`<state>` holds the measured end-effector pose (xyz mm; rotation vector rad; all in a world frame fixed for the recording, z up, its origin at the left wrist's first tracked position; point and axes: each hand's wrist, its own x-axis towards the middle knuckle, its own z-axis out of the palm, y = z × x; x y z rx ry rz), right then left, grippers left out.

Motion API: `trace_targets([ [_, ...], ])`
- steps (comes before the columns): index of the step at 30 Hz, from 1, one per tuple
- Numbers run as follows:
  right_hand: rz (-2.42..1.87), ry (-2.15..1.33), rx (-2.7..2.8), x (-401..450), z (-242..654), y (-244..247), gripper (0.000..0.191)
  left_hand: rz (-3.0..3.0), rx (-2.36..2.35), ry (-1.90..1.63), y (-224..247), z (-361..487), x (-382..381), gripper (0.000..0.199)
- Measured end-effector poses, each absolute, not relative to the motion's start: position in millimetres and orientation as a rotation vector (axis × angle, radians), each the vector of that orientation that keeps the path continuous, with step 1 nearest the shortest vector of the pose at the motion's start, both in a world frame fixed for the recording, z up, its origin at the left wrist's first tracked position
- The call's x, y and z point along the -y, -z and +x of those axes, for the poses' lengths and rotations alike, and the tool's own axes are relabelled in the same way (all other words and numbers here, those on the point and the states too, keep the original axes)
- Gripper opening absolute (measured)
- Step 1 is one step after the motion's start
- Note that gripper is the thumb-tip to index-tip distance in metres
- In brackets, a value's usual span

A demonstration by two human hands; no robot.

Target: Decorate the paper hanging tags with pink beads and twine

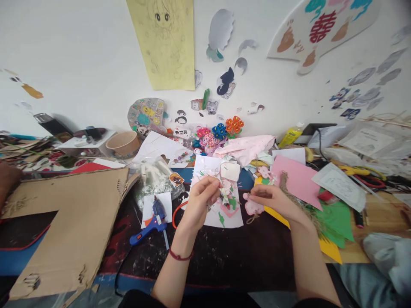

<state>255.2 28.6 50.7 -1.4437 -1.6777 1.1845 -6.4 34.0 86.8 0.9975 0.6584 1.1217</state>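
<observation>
My left hand is closed in a pinch over a white paper sheet, by a thin white loop that looks like cord or wire. Between the fingertips of my right hand hangs a small pink cut-out with rounded lobes and a twine bow at its lower end. Green and pink scraps lie on the sheet. To the left of my left hand, a blue hot glue gun rests on a small white card, with an orange-red ring close by.
A large cardboard piece covers the left side of the dark table. Behind the sheet stand bright craft flowers and a pink cloth. Pink card, green sheets and yellow-handled scissors lie at the right.
</observation>
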Motion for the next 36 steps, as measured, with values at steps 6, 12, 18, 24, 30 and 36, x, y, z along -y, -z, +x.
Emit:
trace_targets([
  [6,-1.237,-1.354,1.607,-35.6,246.7,-96.0,0.032,1.012,-0.660,-1.142,-89.5,2.4,-35.9,0.027],
  [12,-1.116,-1.408,1.594,-51.7,228.0,-122.9,0.030,1.139,-0.627,-1.209,-105.4,19.3,-45.9,0.024],
  [18,-1.029,-1.381,1.609,-68.0,217.0,-142.5,0.024,1.282,-0.702,-1.374,-115.5,30.4,-56.5,0.020],
  [24,-0.937,-1.333,1.616,-81.4,216.6,-152.9,0.019,1.313,-0.629,-1.423,-120.9,34.5,-70.2,0.024],
  [30,-0.879,-1.292,1.518,-96.6,218.1,-154.6,0.017,1.433,-0.655,-1.443,-133.1,36.7,-90.0,0.023],
  [36,-0.667,-1.398,1.337,-114.1,214.4,-143.7,0.027,1.608,-0.757,-1.545,-143.1,34.6,-99.8,0.021],
])
